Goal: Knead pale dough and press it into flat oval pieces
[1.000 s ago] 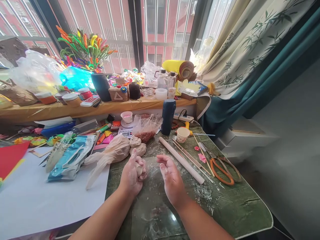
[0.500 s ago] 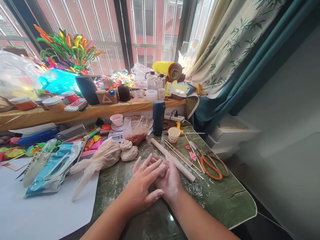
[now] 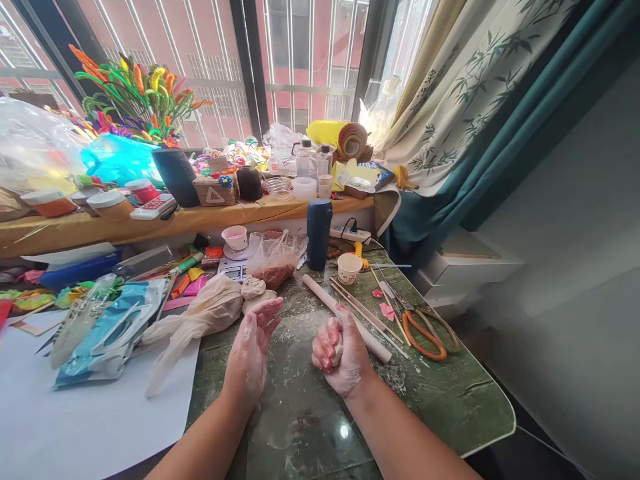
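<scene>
My right hand [image 3: 345, 353], dusted with white residue, is closed around a lump of pale clay [image 3: 339, 351]; only part of the lump shows between the fingers and palm. Apart from it, my left hand [image 3: 253, 347] is raised with its fingers stretched out and its palm facing right, holding nothing. Just beyond the left fingertips sit lumps of pale clay [image 3: 253, 287] beside a crumpled plastic bag [image 3: 215, 303]. A pale rolling pin [image 3: 370, 339] lies behind my right hand, with thin wooden sticks [image 3: 360, 308] alongside it.
Orange-handled scissors [image 3: 425, 333] lie at the right. Farther back stand a paper cup [image 3: 349, 268], a dark blue bottle [image 3: 319, 233] and a bag of reddish-brown material [image 3: 275, 267]. At left, a blue-and-white packet [image 3: 110, 337] rests on white paper [image 3: 125, 420]. A cluttered sill [image 3: 240, 217] runs behind.
My hands were pressed together and have come apart. The left has moved left and turned palm inward; the right has closed on the clay lump.
</scene>
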{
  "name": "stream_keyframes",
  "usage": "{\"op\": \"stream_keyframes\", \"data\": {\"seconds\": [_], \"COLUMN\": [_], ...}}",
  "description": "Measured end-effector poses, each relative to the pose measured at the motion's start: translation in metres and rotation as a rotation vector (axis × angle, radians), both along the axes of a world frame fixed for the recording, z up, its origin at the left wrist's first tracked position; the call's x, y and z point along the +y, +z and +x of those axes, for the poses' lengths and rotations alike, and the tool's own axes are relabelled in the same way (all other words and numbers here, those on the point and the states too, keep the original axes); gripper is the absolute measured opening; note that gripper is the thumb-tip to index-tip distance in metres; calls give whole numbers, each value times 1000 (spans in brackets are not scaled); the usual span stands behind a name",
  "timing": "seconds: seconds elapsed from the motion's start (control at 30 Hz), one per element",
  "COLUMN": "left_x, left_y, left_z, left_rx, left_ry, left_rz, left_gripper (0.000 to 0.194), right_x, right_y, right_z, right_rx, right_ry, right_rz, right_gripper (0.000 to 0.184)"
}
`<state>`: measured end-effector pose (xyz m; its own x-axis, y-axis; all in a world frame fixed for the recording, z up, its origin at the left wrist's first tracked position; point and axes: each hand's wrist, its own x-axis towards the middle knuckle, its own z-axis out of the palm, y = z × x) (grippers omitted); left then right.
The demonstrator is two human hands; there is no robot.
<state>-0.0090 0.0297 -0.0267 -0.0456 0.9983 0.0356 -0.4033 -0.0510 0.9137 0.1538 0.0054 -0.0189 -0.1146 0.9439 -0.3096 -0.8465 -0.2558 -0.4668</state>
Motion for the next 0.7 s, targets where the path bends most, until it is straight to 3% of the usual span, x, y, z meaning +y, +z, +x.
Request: {"op": "stream_keyframes", "data": {"seconds": [0.13,0.23,0.27,0.33,0.43,0.5,0.57,0.7], "left_x": [-2,-3,-4,-6,-10,-11,-11,-9], "left_y": [1,4,6,11,20,23,25,26], "left_z": [2,5,6,8,6,3,0,-1], "left_rx": [-16,-134,-197,-327,-450,-458,-440,-400], "left_ry": [4,-51,-74,-98,-37,6,4,-79], "left_rz": [0,-74,-118,-217,-358,-424,-441,-379], "left_gripper": [49,52,52,50,39,37,45,65], "right_x": [2,-5,-10,-20,-32,-33,-29,-17], "right_y": [-5,-5,-4,-2,-1,-4,-8,-17], "right_z": [-4,-11,-13,-18,-22,-22,-21,-20], "right_rx": [-131,-337,-407,-570,-827,-913,-921,-867], "right_ry": [-74,-177,-168,-61,55,-27,-131,-140], "right_rz": [44,209,286,450,638,633,528,320], "right_gripper": [65,50,48,59,64,53,41,28]}}
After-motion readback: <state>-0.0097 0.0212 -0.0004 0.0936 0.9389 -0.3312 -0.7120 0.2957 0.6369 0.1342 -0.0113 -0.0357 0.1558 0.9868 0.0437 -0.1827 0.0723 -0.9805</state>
